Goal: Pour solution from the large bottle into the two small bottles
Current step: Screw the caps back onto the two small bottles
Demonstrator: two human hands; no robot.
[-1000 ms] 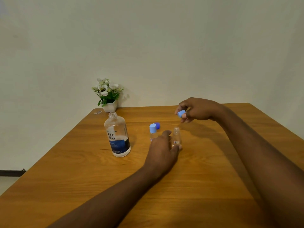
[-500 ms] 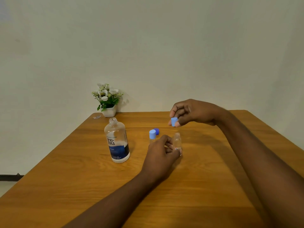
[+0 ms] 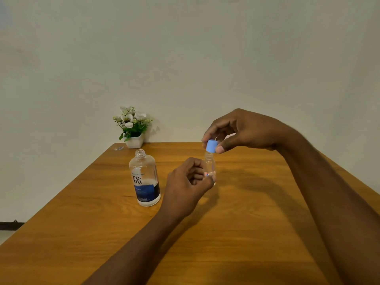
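We pinch the blue cap [image 3: 211, 146] between the thumb and fingertips of our right hand [image 3: 244, 130], wrist raised, just above the open neck of the small bottle [image 3: 210, 164]. Our left hand [image 3: 186, 182] curls round that bottle's lower part, holding it upright near the middle of the table [image 3: 246, 223]. The large bottle [image 3: 145, 179] stands uncapped just to the left, with a flower pot [image 3: 134, 141] at the far edge.

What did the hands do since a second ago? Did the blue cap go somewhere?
The right hand brought the blue cap across to the small bottle. It now pinches the cap just over the bottle's open neck, and the cap is not plainly on yet. The left hand kept holding that small bottle. The large bottle stayed open and upright, and the flower pot did not move.
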